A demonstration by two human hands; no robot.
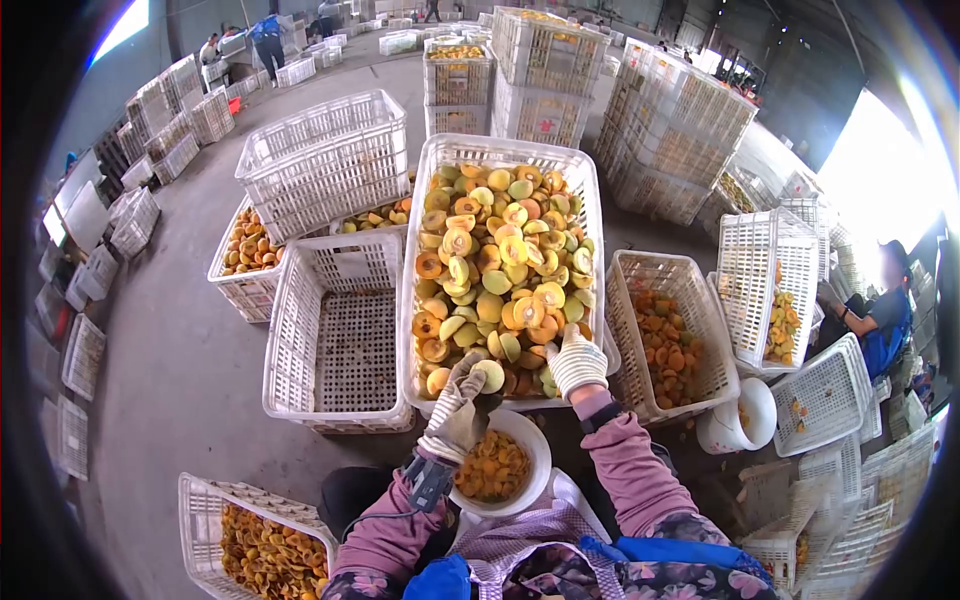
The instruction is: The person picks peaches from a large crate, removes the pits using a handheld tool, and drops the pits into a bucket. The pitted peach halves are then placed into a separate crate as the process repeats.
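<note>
A white plastic crate [592,215] in front of me is heaped with halved yellow-green fruit, which looks like peaches [497,245]. My left hand [452,415], in a striped glove with a dark device strapped at the wrist, is closed on a pale green peach half [488,376] at the crate's near edge. My right hand [578,366], also gloved, reaches over the near right corner. Its thumb and fingers are apart against the fruit, with the fingertips partly hidden. Below the left hand, a white bucket [540,455] between my knees holds orange-yellow pieces [493,466].
Left of the fruit crate stands a bare-bottomed crate [350,413]. Crates of orange fruit stand on the right [735,385] and lower left [205,545]. A white pail [718,432] lies tilted at right. Stacked crates [675,125] rise behind; a seated person [880,325] is far right.
</note>
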